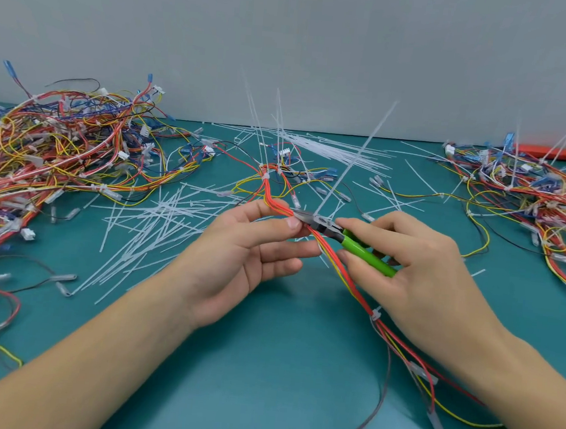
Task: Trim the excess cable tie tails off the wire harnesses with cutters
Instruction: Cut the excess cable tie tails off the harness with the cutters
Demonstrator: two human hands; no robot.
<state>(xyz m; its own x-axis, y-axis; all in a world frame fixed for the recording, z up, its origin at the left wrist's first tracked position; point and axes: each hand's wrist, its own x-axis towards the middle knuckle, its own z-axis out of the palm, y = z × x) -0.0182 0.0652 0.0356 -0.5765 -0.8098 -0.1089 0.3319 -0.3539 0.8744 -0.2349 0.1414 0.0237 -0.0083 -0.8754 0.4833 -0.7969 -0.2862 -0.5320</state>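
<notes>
on your far left a heap of harnesses lies on the teal tabletop, and just right of it a scatter of cut tie tails. your left hand pinches the red and yellow wire harness between thumb and forefinger, right beside the tie you are working on, with the other fingers loosely spread beneath. keep that pinch close to the tie head so the bundle cannot twist as you squeeze. the cutters, green-handled, meet the bundle just right of your thumb, and the long white tail rises from the blades up and to the right. whether the blades are fully closed on it is hard to tell. lay the flat side of the blades flush against the tie head, clear of the insulation, and cut square so no sharp stub is left. your right hand is wrapped round the handles; squeeze steadily rather than snapping. further right, another tie sits on the same bundle near your wrist, and a second heap of harnesses with uncut tails waits at the far right.
</notes>
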